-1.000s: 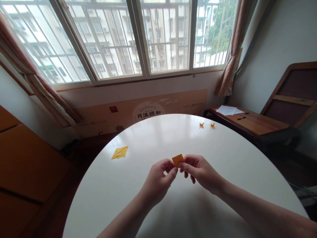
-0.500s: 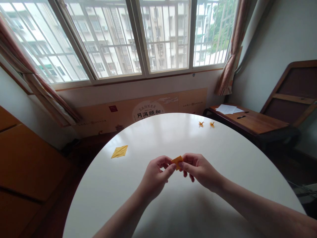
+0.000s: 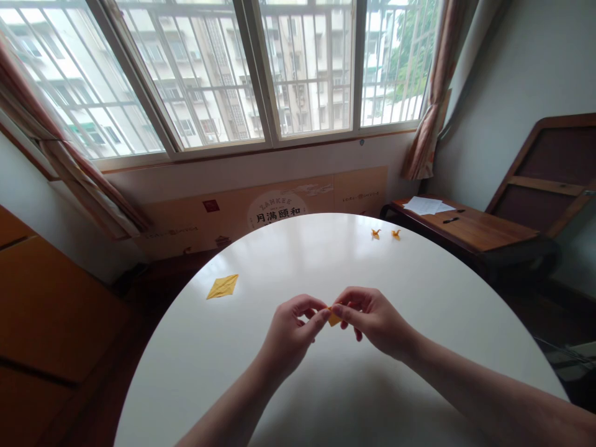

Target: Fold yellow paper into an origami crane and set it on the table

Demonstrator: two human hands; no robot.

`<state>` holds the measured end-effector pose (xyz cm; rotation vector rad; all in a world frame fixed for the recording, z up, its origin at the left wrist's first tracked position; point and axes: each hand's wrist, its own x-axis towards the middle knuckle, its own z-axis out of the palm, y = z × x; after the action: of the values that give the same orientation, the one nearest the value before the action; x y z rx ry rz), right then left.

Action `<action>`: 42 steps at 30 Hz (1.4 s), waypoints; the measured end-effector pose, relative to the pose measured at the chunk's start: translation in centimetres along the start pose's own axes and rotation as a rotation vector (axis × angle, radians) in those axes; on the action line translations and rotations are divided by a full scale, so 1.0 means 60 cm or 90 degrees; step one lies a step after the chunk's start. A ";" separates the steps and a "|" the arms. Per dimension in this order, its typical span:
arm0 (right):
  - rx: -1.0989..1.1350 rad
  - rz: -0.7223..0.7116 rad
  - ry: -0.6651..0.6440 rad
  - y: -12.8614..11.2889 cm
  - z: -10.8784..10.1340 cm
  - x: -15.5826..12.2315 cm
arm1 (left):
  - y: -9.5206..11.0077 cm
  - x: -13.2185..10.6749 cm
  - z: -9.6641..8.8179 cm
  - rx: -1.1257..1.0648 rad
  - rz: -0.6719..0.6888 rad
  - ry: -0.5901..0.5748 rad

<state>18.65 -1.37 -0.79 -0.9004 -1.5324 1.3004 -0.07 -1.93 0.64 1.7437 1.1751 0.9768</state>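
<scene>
Between my two hands, above the white table, is a small folded piece of orange-yellow paper [image 3: 334, 319]. My left hand [image 3: 291, 326] pinches its left side between thumb and index finger. From the right, my right hand [image 3: 372, 315] grips its upper edge with the thumb on the near face. Fingers cover much of the paper, so its exact folds cannot be made out. Farther left lies a creased yellow paper sheet [image 3: 223, 287], flat on the table. Two small folded paper cranes [image 3: 375, 233] stand near the table's far edge.
The round white table [image 3: 195, 366] fills the foreground. Behind it are a printed cardboard panel [image 3: 223, 208] and barred windows. To the right, a low wooden table [image 3: 488, 226] bears white papers [image 3: 423, 205] and a dark pen-like object [image 3: 451, 220].
The folded paper has turned in my fingers: its upper corner no longer shows, and more of it now hangs below my fingertips. Both hands stay closed on it.
</scene>
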 end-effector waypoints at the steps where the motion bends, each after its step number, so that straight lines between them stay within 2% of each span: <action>1: 0.002 -0.001 -0.003 0.000 0.000 0.000 | 0.002 0.000 0.000 -0.011 0.001 0.002; 6: -0.011 -0.005 -0.011 0.005 0.001 -0.001 | 0.010 0.000 -0.003 -0.048 -0.015 -0.004; 14: -0.017 0.010 -0.041 0.012 -0.003 0.002 | 0.003 0.005 -0.002 -0.056 -0.044 -0.001; 21: -0.016 0.001 -0.015 0.010 -0.004 0.004 | -0.001 0.007 0.001 -0.100 -0.047 -0.042; 25: -0.014 0.004 -0.025 0.011 -0.001 0.003 | -0.004 0.008 0.002 -0.075 -0.039 -0.044; 32: -0.004 0.019 -0.037 0.011 -0.003 0.006 | -0.008 0.014 -0.003 -0.114 -0.084 -0.062; 42: -0.053 0.071 -0.087 0.023 -0.003 0.008 | -0.011 0.013 -0.005 -0.097 -0.129 -0.024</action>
<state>18.63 -0.60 -2.04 -0.9781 -1.6727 1.4103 -0.37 -0.94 0.27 1.4856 1.1943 0.8838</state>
